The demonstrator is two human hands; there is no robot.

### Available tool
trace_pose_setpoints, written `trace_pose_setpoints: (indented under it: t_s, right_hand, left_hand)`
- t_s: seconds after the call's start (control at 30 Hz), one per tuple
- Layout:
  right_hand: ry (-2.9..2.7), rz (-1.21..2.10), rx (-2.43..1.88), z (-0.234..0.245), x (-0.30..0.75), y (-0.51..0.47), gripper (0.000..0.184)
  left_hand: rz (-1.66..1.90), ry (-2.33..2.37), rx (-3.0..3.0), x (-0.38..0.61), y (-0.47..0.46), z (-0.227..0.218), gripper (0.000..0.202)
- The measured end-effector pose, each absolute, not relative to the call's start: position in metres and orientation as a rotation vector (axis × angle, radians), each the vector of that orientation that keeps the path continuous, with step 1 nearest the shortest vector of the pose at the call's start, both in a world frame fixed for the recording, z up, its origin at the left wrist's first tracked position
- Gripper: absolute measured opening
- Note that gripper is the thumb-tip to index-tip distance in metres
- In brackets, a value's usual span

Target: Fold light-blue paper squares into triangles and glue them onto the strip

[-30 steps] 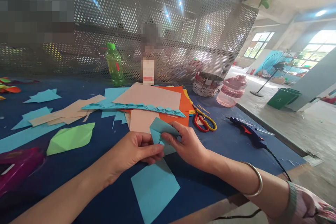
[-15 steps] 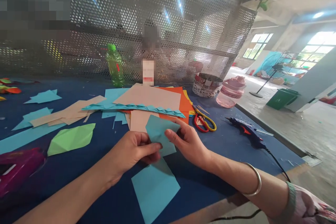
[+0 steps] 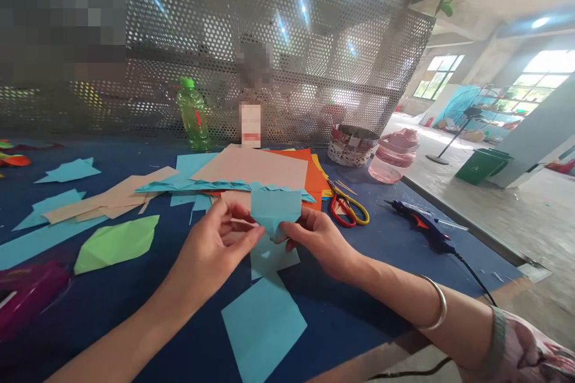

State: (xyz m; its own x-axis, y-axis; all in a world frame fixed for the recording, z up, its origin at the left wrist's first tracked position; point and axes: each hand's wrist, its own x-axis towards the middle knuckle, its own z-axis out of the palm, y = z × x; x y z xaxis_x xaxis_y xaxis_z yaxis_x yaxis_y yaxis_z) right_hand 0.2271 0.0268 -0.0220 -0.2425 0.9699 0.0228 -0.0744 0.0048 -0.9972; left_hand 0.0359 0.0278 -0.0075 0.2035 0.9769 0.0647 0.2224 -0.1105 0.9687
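Observation:
A small light-blue sheet of paper (image 3: 275, 206), creased toward its lower point, is held up between my two hands. My left hand (image 3: 227, 239) pinches its left edge, thumb in front and the fingertips partly hidden behind. On the other side, my right hand (image 3: 321, 242) grips the lower right part between thumb and curled fingers. Just below is another blue paper piece, and nearer to me a blue paper square (image 3: 264, 326) lies flat on the table. Behind the held sheet is a long folded blue paper strip (image 3: 233, 185) with a zigzag edge.
Stacked beige paper (image 3: 256, 164) and orange paper lie behind my hands. Scissors (image 3: 345, 206) and a hot glue gun (image 3: 420, 224) rest to the right. Green paper (image 3: 117, 245) lies left. A green bottle (image 3: 193, 114), round container (image 3: 353, 146) and pink jug (image 3: 394, 155) stand farther back.
The held blue paper has turned so its top edge is level, and a crease now shows across it. My left hand has shifted slightly up, with its fingers more spread.

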Motion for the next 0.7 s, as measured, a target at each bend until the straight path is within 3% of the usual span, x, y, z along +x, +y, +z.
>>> trace_pose_setpoints:
  t_s: [0.1, 0.47, 0.7]
  right_hand:
    - [-1.299, 1.448, -1.003, -0.0201, 0.2281, 0.0285, 0.019]
    - [-1.332, 1.483, -1.002, -0.0228, 0.2300, 0.0268, 0.036]
    - [-1.374, 1.473, -1.008, -0.0279, 0.2297, 0.0272, 0.039]
  left_hand:
    - [1.141, 1.178, 1.610, 0.0335, 0.0288, -0.0072, 0.030]
    - [0.928, 1.273, 1.820, 0.0339, 0.0268, -0.0069, 0.016]
    - [0.835, 1.257, 1.762, 0.0351, 0.0285, -0.0067, 0.018]
